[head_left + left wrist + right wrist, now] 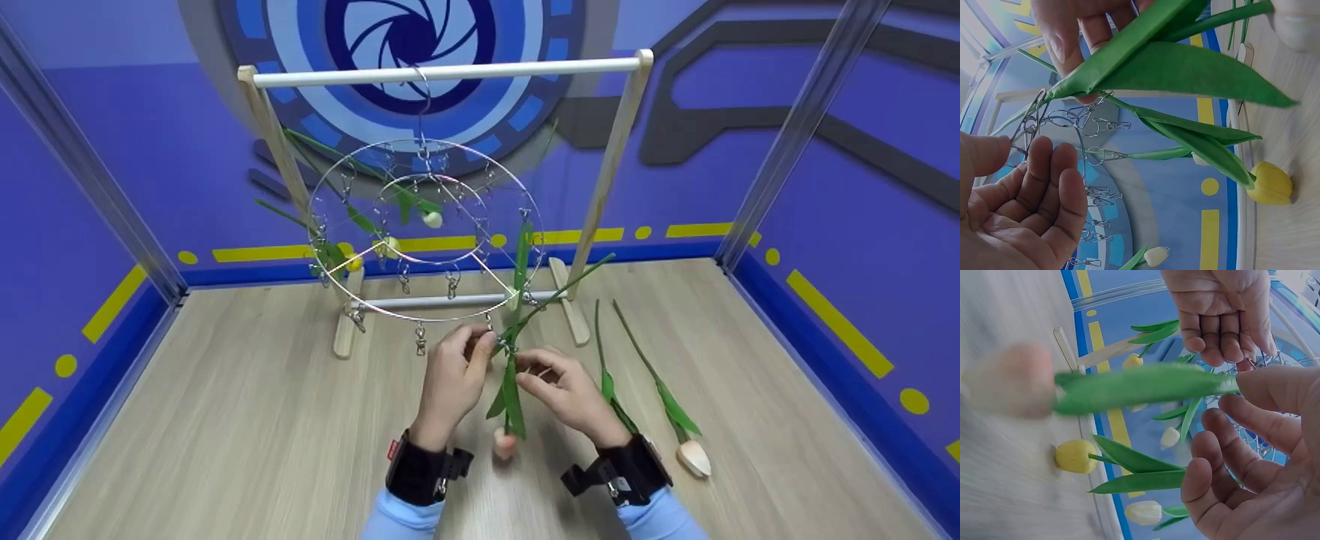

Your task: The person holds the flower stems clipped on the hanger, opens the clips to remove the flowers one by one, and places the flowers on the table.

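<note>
My left hand (457,375) pinches a wire clip (1027,126) between thumb and forefinger at the lower right of the round metal clip hanger (420,319). The clip's jaws are at the stem of an artificial pink tulip (505,444), which hangs bloom down with its green leaves (1179,76) above the table. My right hand (574,394) holds this tulip by the stem and leaf base, between thumb and forefinger, its other fingers loosely curled. In the right wrist view the pink bloom (1010,379) is blurred.
A wooden rack (611,165) carries the hanger on its top rod (525,69). Other tulips hang from clips, among them a white one (432,220) and a yellow one (1076,456). Right of my hands lie a pale tulip (694,457) and another stem (606,386), its bloom hidden by my wrist.
</note>
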Demonstrator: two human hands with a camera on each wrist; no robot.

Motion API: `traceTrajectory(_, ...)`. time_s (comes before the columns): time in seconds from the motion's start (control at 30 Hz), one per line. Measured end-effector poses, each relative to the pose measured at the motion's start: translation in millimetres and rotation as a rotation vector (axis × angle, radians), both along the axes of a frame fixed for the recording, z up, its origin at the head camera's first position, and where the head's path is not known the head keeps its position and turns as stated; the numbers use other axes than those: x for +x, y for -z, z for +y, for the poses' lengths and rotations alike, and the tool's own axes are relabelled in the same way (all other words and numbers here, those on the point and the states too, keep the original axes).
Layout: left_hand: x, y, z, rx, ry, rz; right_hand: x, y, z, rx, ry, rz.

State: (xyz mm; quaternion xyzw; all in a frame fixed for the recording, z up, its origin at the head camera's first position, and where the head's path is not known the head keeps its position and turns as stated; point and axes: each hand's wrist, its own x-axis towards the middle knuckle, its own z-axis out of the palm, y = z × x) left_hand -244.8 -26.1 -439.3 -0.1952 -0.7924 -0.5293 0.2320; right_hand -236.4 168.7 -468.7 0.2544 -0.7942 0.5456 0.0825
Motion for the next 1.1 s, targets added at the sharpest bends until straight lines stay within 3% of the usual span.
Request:
traceTrajectory(0.37, 0.5, -1.3, 2, 0.004, 0.021, 0.001, -2.6, -0.2, -6, -0.007, -0.012, 0.012)
traceTrajectory(1.1, 5.3, -4.6, 3, 0.044, 0.096, -0.067, 0.5, 0.3, -14, 0.014, 0.012, -0.013)
